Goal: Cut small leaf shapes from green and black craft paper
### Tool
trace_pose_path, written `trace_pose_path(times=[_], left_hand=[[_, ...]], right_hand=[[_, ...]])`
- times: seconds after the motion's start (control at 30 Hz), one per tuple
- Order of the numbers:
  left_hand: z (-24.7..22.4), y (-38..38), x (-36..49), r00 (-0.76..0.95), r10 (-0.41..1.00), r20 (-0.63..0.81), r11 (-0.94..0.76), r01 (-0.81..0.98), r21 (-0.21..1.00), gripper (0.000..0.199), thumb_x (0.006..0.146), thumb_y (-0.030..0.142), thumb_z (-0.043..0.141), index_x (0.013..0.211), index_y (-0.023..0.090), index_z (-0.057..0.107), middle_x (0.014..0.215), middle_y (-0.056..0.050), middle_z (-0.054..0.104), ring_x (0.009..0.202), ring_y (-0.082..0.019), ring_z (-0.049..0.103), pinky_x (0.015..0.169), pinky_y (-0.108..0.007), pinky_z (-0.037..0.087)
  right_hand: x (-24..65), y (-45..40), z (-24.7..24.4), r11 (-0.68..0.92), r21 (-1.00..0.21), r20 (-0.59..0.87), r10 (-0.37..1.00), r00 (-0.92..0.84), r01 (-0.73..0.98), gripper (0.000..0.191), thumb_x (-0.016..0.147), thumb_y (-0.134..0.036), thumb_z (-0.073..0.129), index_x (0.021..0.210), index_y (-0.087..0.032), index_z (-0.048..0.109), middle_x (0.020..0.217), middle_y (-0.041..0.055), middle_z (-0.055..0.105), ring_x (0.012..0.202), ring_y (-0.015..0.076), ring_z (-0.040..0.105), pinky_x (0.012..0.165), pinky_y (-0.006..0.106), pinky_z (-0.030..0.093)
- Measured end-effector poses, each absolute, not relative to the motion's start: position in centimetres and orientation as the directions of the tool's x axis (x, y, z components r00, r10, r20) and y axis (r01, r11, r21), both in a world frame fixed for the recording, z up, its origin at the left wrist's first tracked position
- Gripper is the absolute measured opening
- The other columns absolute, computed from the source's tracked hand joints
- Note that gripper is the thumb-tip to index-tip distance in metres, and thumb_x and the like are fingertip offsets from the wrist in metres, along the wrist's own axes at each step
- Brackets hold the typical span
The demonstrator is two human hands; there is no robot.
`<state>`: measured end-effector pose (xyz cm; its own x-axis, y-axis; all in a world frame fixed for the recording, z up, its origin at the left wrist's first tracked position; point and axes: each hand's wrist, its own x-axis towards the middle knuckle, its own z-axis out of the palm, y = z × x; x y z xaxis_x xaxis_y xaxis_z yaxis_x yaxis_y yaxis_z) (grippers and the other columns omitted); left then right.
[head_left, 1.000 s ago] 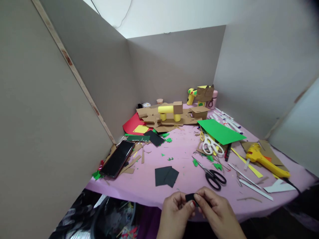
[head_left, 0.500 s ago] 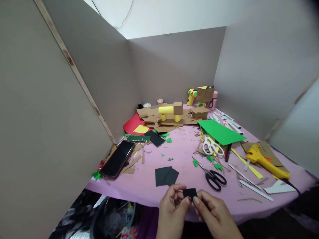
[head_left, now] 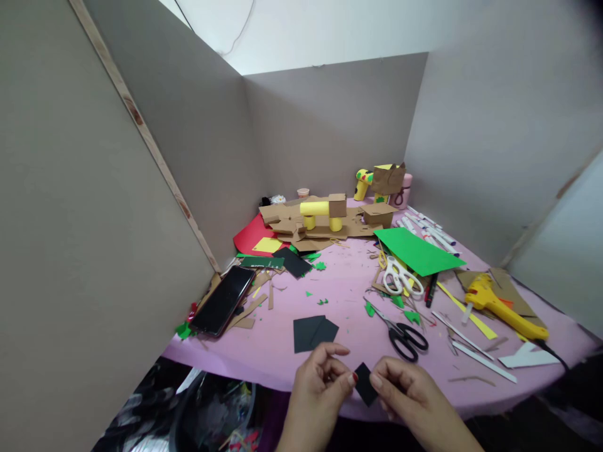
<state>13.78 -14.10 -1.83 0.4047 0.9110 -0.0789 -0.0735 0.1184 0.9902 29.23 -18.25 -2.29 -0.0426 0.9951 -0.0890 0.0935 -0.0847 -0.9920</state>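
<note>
A small square of black paper is held up near the front edge of the table, turned corner-up. At its right corner, my right hand pinches it between thumb and fingers. My left hand has thumb and a bent finger at the left corner, with the index finger lifted away; how firm that hold is does not show. Just beyond my left hand lie overlapping black paper pieces. Black-handled scissors rest on the table beyond my right hand, blades pointing away to the left.
White-handled scissors, green sheet and yellow glue gun lie on the right. A phone rests among cardboard scraps at left. A yellow tube figure stands on cardboard at the back. Below the table edge is a bin.
The black paper square has been turned from lying straight to corner-up. My hands have moved slightly apart, and my left index finger has lifted off it.
</note>
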Motion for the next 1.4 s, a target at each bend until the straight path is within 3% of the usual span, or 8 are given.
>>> trace_pose_path(times=[0.13,0.27,0.43,0.63,0.8,0.97,1.13,1.4], left_hand=[[-1.9,-13.8,13.7,0.269,0.959,-0.087,0.142,-0.192,0.971,0.021,0.071,0.023,0.066,0.087,0.017,0.054,0.054,0.006,0.053,0.051,-0.011,0.051,0.054,-0.022,0.039],[-2.4,-14.2,13.6,0.097,0.993,0.07,-0.061,-0.093,0.994,0.012,0.076,0.023,0.062,0.088,0.02,0.062,0.067,0.0,0.061,0.063,-0.015,0.057,0.06,-0.024,0.045],[-3.1,-15.7,13.8,0.291,0.771,0.567,-0.63,0.211,0.747,0.021,0.079,0.014,0.058,0.086,0.025,0.074,0.076,-0.009,0.069,0.069,-0.019,0.061,0.063,-0.026,0.045],[-2.5,-15.5,12.7,0.469,0.662,0.584,-0.721,0.186,0.667,0.021,0.082,0.015,0.058,0.091,0.024,0.074,0.073,-0.011,0.072,0.066,-0.019,0.065,0.061,-0.025,0.048],[-2.7,-16.1,13.0,0.33,0.798,0.504,-0.562,0.104,0.821,0.014,0.079,0.021,0.062,0.083,0.025,0.075,0.072,-0.009,0.071,0.062,-0.019,0.064,0.057,-0.025,0.047],[-2.9,-17.0,14.6,0.137,0.973,0.188,-0.166,-0.158,0.973,0.008,0.066,0.026,0.074,0.062,0.02,0.071,0.062,-0.003,0.066,0.056,-0.016,0.06,0.055,-0.023,0.045],[-2.2,-17.1,15.5,0.172,0.98,-0.102,0.16,-0.372,0.914,0.027,0.057,0.037,0.08,0.056,0.016,0.062,0.062,-0.001,0.065,0.051,-0.014,0.059,0.051,-0.023,0.046],[-1.6,-17.4,15.7,0.238,0.963,-0.124,0.21,-0.378,0.902,0.03,0.061,0.041,0.078,0.06,0.016,0.061,0.049,0.001,0.063,0.046,-0.013,0.057,0.052,-0.024,0.047]], right_hand=[[28.8,-18.5,-2.4,-0.119,-0.992,-0.12,0.992,0.041,-0.029,0.04,0.077,-0.053,0.058,0.06,-0.018,0.048,0.05,-0.0066,0.046,0.045,0.0093,0.042,0.046,0.021,0.032],[28.8,-18.5,-2.9,-0.181,-0.966,-0.205,0.971,0.12,-0.186,0.039,0.071,-0.053,0.065,0.062,-0.018,0.051,0.047,-0.0069,0.05,0.043,0.0081,0.043,0.045,0.019,0.033],[28.5,-18.5,-3.4,-0.174,-0.944,-0.204,0.975,0.082,-0.281,0.039,0.07,-0.051,0.068,0.06,-0.017,0.051,0.043,-0.0072,0.051,0.038,0.0059,0.043,0.041,0.017,0.032],[28.4,-18.8,-2.9,-0.19,-0.929,-0.209,0.977,0.027,-0.317,0.035,0.07,-0.047,0.071,0.062,-0.016,0.055,0.047,-0.0079,0.05,0.04,0.0057,0.045,0.04,0.015,0.032],[28.2,-18.9,-2.6,-0.193,-0.89,-0.212,0.977,0.001,-0.414,0.033,0.068,-0.042,0.074,0.059,-0.016,0.055,0.044,-0.0069,0.053,0.039,0.0065,0.045,0.042,0.017,0.034],[27.9,-19.1,-2.7,-0.134,-0.888,-0.165,0.986,0.035,-0.439,0.031,0.066,-0.041,0.075,0.058,-0.016,0.058,0.046,-0.0049,0.056,0.044,0.0087,0.048,0.046,0.019,0.036],[27.8,-19.5,-2.6,-0.103,-0.907,-0.148,0.986,0.08,-0.409,0.031,0.067,-0.042,0.074,0.058,-0.017,0.058,0.049,-0.0037,0.057,0.048,0.0112,0.049,0.05,0.022,0.039],[28.4,-19.7,-1.6,-0.079,-0.964,-0.081,0.997,-0.002,-0.253,0.031,0.073,-0.043,0.068,0.059,-0.017,0.058,0.053,-0.0024,0.055,0.053,0.0128,0.048,0.053,0.024,0.037]])
